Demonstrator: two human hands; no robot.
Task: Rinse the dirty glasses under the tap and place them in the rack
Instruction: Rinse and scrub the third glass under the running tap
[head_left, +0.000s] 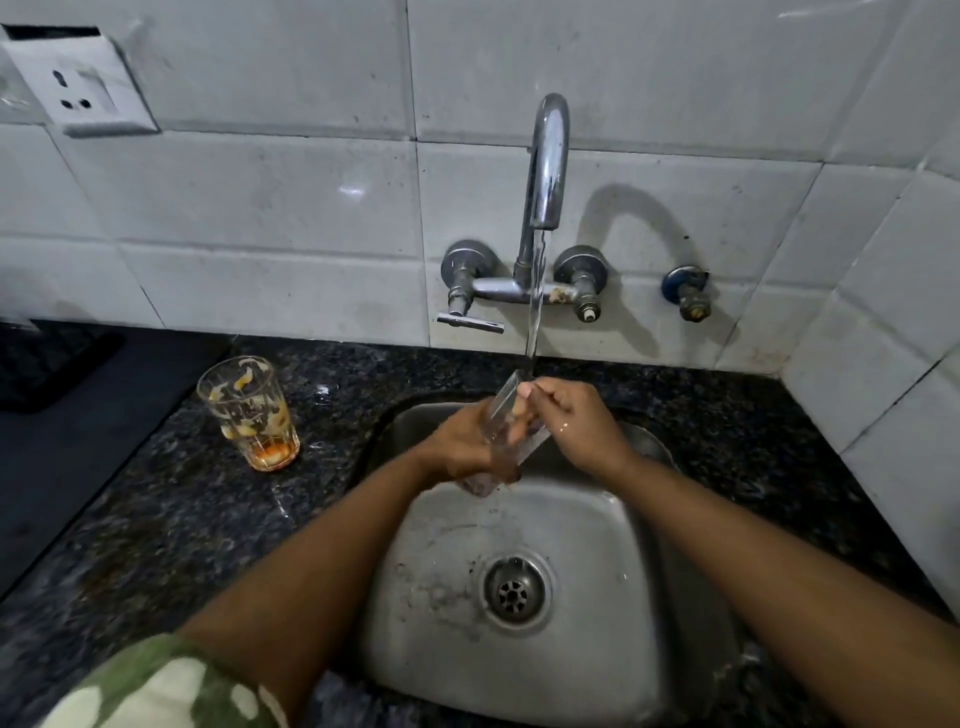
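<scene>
Under the running stream from the curved chrome tap (546, 171), the left hand (462, 447) grips the base of a tilted clear ribbed glass (506, 431). The right hand (571, 421) grasps its rim, over the steel sink (587, 545). At 9 o'clock, 1 orange-stained clear tumbler (252, 413) stands upright on the dark speckled granite counter (171, 519).

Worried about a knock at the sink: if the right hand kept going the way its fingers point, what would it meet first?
The right hand points left and its fingers already grip the tilted glass; just beyond, probably the left hand.
</scene>
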